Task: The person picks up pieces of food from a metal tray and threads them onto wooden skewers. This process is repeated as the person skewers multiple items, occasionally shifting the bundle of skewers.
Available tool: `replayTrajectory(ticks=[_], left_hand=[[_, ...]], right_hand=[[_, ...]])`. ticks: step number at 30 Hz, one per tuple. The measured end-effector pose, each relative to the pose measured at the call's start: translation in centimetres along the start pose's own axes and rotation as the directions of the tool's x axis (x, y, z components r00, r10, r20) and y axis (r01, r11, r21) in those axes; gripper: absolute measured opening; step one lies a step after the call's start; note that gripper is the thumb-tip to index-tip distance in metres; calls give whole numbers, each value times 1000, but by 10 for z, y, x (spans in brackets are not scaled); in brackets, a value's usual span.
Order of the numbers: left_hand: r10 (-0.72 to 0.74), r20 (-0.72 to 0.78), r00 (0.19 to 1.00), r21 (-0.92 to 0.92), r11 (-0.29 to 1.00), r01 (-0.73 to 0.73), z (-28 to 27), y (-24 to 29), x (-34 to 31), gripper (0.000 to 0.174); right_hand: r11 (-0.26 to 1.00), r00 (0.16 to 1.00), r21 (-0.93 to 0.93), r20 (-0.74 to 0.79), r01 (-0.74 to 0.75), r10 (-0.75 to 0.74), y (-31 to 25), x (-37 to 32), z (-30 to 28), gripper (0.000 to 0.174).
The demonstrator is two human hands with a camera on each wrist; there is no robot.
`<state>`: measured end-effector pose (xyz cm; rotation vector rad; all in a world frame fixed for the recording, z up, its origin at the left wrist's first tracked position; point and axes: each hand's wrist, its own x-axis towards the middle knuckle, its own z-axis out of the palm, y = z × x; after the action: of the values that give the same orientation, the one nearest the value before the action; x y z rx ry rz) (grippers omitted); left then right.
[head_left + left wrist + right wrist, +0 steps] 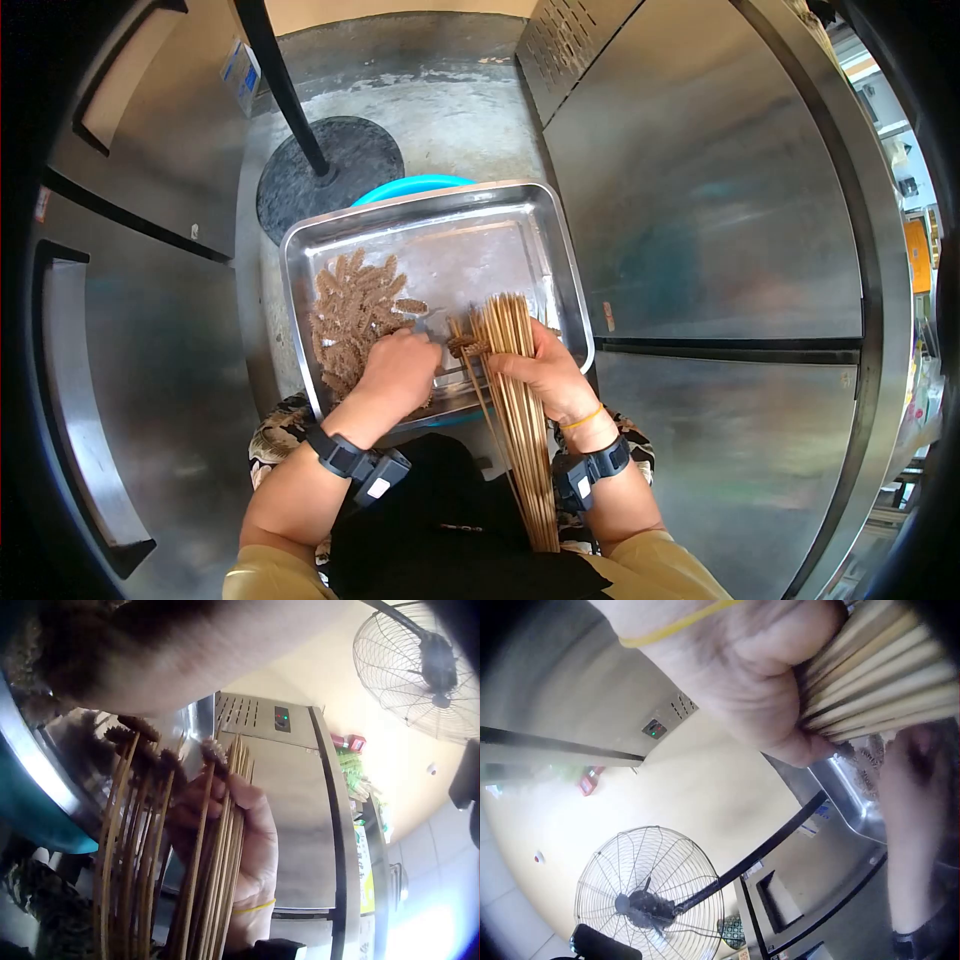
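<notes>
- So, the skewer bundle (520, 430) sits in the right grip (550, 375), fingers and thumb curled round it, tips poking out past the hand and the long ends trailing back toward the lap.
- Ribbed brown pieces (465, 346) are on a few skewers, just left of that grip. Those skewers splay from the main bundle, so I'd guess a loose hold could let some slide out, or a bump could knock pieces off.
- Left grip (402, 368) has its fingers curled at the pile's edge; can't tell if it's pinching anything. Skewer points look close, so a slip might mean a poke.
- Steel tray (470, 250) reaches beyond both grips, with a brown heap (350, 300) beyond and left of the left one.
- Blue tub (420, 183) peeks out past the tray's far rim; contents hidden.
</notes>
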<state>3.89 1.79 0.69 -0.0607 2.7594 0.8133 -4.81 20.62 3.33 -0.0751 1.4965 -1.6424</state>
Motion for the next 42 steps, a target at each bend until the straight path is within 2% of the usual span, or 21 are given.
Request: replayTrajectory(ticks=[1, 2, 3, 5, 6, 7, 9, 10, 13, 17, 21, 25, 28, 32, 35, 42], left_hand=[[-36, 3, 999, -154, 987, 36, -8, 0, 2, 9], [-33, -66, 997, -212, 977, 19, -13, -4, 5, 13], [-72, -101, 992, -397, 917, 26, -11, -9, 8, 15], [-169, -151, 974, -716, 698, 10, 0, -21, 18, 19], [-172, -139, 975, -812, 583, -13, -4, -21, 21, 28], [-230, -68, 971, -916, 401, 31, -8, -18, 21, 28], [-293, 102, 951, -995, -15, 102, -15, -10, 19, 29], [-279, 125, 952, -984, -157, 83, -11, -11, 17, 29], [-287, 148, 946, -934, -356, 39, -7, 1, 8, 35], [-313, 116, 943, -906, -423, -29, -2, -4, 0, 33], [-401, 60, 914, -896, -425, -127, -6, -2, -6, 25], [-392, 59, 918, -937, -339, -84, 1, -4, -5, 24], [-402, 52, 914, -969, -241, -51, 5, -2, 1, 22], [-383, -7, 924, -990, -125, -59, 6, 0, 17, 23], [-373, -11, 928, -994, -95, -50, 4, -5, 29, 23], [-353, 17, 935, -996, -88, -16, -2, -7, 41, 28]], right_hand=[[1000, 1000, -12, -9, 14, -14, 1, -2, 1, 39], [1000, 1000, -1, -4, 14, -14, 1, -2, 2, 40], [1000, 1000, 7, 2, 15, -15, 1, -3, 2, 41], [1000, 1000, 9, 17, 22, -22, 1, -4, 6, 41], [1000, 999, 4, 24, 29, -29, 0, -4, 8, 41], [999, 999, -2, 32, 35, -35, 0, -5, 10, 41], [999, 999, -27, 42, 35, -34, 6, -4, 11, 42], [999, 998, -39, 47, 36, -34, 6, -4, 13, 42], [997, 998, -61, 46, 43, -41, 10, -4, 16, 42], [1000, 998, -24, 66, -17, 19, 17, 6, 8, 42], [998, 998, -22, 32, -62, 63, 19, 22, 3, 39], [999, 999, -34, -39, -23, 21, 16, 25, 5, 39], [999, 999, 22, -24, 32, -32, 21, 20, 9, 41], [999, 999, -16, 22, 30, -30, 13, 16, 13, 45], [1000, 1000, -23, 1, -2, 2, 11, 21, 11, 47], [998, 998, -36, 9, 59, -59, 4, 22, 11, 47]])
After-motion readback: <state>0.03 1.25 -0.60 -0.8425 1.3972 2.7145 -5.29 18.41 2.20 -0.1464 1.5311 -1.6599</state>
